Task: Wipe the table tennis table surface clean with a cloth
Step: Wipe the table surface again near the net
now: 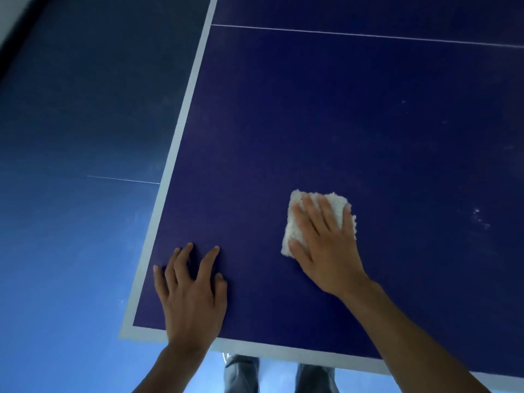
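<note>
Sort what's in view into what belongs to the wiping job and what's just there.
In the job: white cloth on the table tennis table; right hand pressed flat on the cloth; left hand resting flat on the table; pale specks on the table's right side.

Just there: blue floor beside the table; the person's legs below the near edge.

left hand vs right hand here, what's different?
The left hand touches the bare table; the right hand presses on the white cloth. The left hand sits near the table's corner; the right hand reaches farther in. Shared: both palm-down, gripping nothing.
</note>
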